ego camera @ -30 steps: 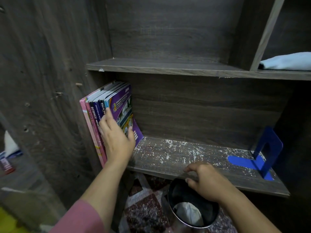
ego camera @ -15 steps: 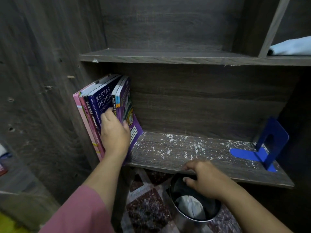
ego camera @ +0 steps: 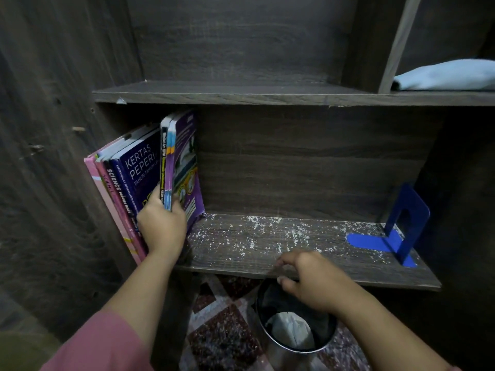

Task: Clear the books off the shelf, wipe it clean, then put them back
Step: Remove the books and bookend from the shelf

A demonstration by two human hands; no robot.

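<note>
Head view: my left grip [ego camera: 162, 226] pinches two purple books [ego camera: 184, 167] by their spines, at the shelf [ego camera: 241, 253] end farthest from the blue bookend [ego camera: 404, 223]. My right grip [ego camera: 312, 279] curls at the shelf's front edge, holding what I cannot tell. Clearing is in hand, I judge: next, draw them out without toppling the leaning books [ego camera: 128, 183].

A dark wood-grain shelving unit [ego camera: 241, 49] fills the view, its left side panel [ego camera: 53, 129] dotted with peg holes. An upright divider [ego camera: 400, 44] splits the upper level. Below, the floor [ego camera: 225, 341] is tiled in maroon and pale speckled diamonds. The light is dim and cool, deepening into shadow at right.
</note>
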